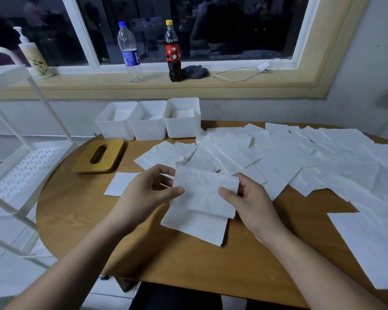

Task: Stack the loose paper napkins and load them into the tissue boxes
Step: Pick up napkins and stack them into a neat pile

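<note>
A white paper napkin (203, 193) is held just above the wooden table (81, 211), over a small stack of napkins (195, 227). My left hand (143, 193) pinches its left edge and my right hand (246, 202) pinches its right edge. Several loose napkins (300, 159) lie spread across the right half of the table, and a single one (121, 183) lies left of my left hand. Three open white tissue boxes (148, 124) stand in a row at the table's far edge, each with napkins inside. A wooden lid with a slot (100, 155) lies in front of them.
A white metal trolley (16, 157) stands close on the left. On the windowsill are a pump bottle (35, 57), a clear water bottle (130, 52), a cola bottle (173, 52), a dark cloth (196, 71) and a white cable (246, 72). A large napkin (372, 245) overhangs the right edge.
</note>
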Demonstrator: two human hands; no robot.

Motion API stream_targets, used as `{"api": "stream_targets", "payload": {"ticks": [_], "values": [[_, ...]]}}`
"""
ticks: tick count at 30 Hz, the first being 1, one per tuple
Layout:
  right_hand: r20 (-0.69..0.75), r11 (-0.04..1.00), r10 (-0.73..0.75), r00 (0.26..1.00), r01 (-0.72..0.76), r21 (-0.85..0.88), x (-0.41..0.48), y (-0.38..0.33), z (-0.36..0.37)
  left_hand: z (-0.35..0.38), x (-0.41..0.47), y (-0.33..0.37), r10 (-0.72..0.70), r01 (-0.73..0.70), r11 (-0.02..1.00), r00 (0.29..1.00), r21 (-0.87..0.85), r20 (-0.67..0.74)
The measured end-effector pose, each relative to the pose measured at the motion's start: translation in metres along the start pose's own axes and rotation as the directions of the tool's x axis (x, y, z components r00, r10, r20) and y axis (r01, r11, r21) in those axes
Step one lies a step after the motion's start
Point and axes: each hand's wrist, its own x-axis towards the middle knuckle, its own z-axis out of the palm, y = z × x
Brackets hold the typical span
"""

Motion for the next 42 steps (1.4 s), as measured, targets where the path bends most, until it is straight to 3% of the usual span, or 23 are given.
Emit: {"api": "stream_targets", "payload": {"ticks": [5, 9, 13, 18, 22, 29, 34, 42], "values": [[0.013, 0.962, -0.155, 0.988, 0.154, -0.227, -0.01, -0.002, 0.003, -0.004, 0.0, -0.011, 0.139, -0.127, 0.965, 0.989, 0.229, -0.041], [0.083, 0.937, -0.133, 0.988, 0.153, -0.315, -0.01, -0.001, 0.006, -0.007, -0.002, -0.019, 0.147, -0.148, 0.944, 0.989, 0.295, 0.027], [0.112, 0.917, -0.123, 0.986, 0.156, -0.367, -0.007, 0.003, 0.005, -0.006, -0.001, -0.024, 0.171, -0.18, 0.942, 0.984, 0.285, 0.057], [0.09, 0.92, -0.157, 0.983, 0.179, -0.349, -0.008, 0.002, 0.004, -0.007, 0.0, -0.017, 0.169, -0.162, 0.969, 0.985, 0.189, -0.026], [0.139, 0.986, -0.049, 0.989, 0.069, -0.149, -0.006, -0.007, 0.001, -0.014, 0.006, -0.008, 0.043, -0.043, 0.998, 0.999, -0.036, 0.024], [0.191, 0.968, 0.075, 0.979, -0.025, -0.251, -0.007, -0.009, 0.001, -0.02, 0.024, -0.02, -0.241, 0.216, 0.965, 0.954, 0.147, 0.178], [0.184, 0.921, 0.114, 0.976, -0.034, -0.389, -0.006, -0.005, 0.004, -0.012, 0.028, -0.025, -0.268, 0.236, 0.948, 0.953, 0.212, 0.14], [0.086, 0.891, 0.089, 0.992, -0.041, -0.453, -0.001, 0.005, 0.004, -0.005, 0.031, -0.029, -0.27, 0.235, 0.923, 0.96, 0.305, 0.076]]}}
